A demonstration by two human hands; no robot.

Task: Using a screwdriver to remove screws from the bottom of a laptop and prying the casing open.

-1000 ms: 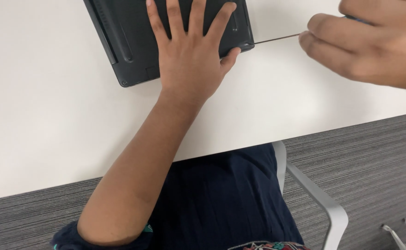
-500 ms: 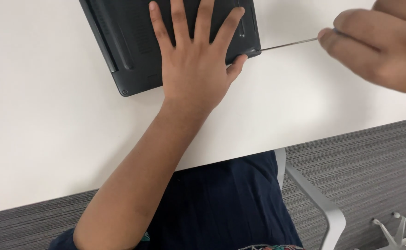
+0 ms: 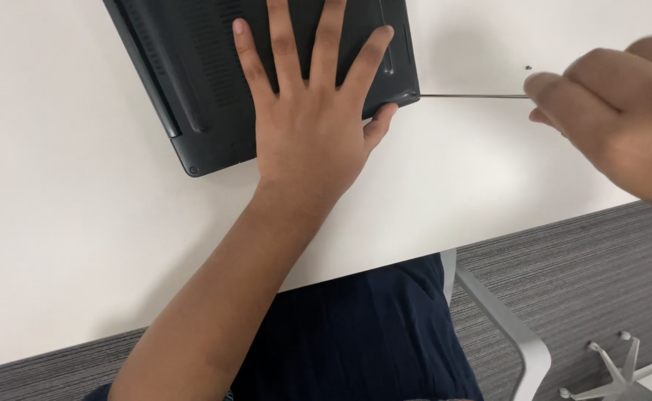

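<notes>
I saw the left hand [image 3: 307,130] pressed flat, fingers [image 3: 248,56] spread wide, on the underside of a dark grey laptop [image 3: 192,82] lying bottom-up on the white desk [image 3: 66,223]. The laptop sat toward the desk's far side, well back from the near edge, running out of view at the top. The thumb hooked around its near right corner.

The right hand [image 3: 623,122] was curled tight around the handle end of a thin metal screwdriver [image 3: 474,95]; the handle itself was hidden in the fist, the hand was blurred. The shaft lay nearly level, tip touching or just at the laptop's right corner; I could not tell which.

1 tiny dark speck [image 3: 528,67], maybe a screw, lay on the desk just above the shaft; too small to be sure.

Handling, as I judged it: the laptop looked rigid and moderately heavy, its smooth shell apt to slide on the slick desk, so a flat palm on top suited it; the vent slots and long rubber foot strip [image 3: 164,74] offered some grip. To lift it I would have taken it by 2 opposite edges. The screwdriver shaft looked thin, stiff, and light.

No labels, stickers or packages showed on the visible part of the case.

Below the desk's near edge were dark blue clothing [image 3: 356,334], a white chair frame [image 3: 512,334] and grey carpet [image 3: 593,267].
</notes>
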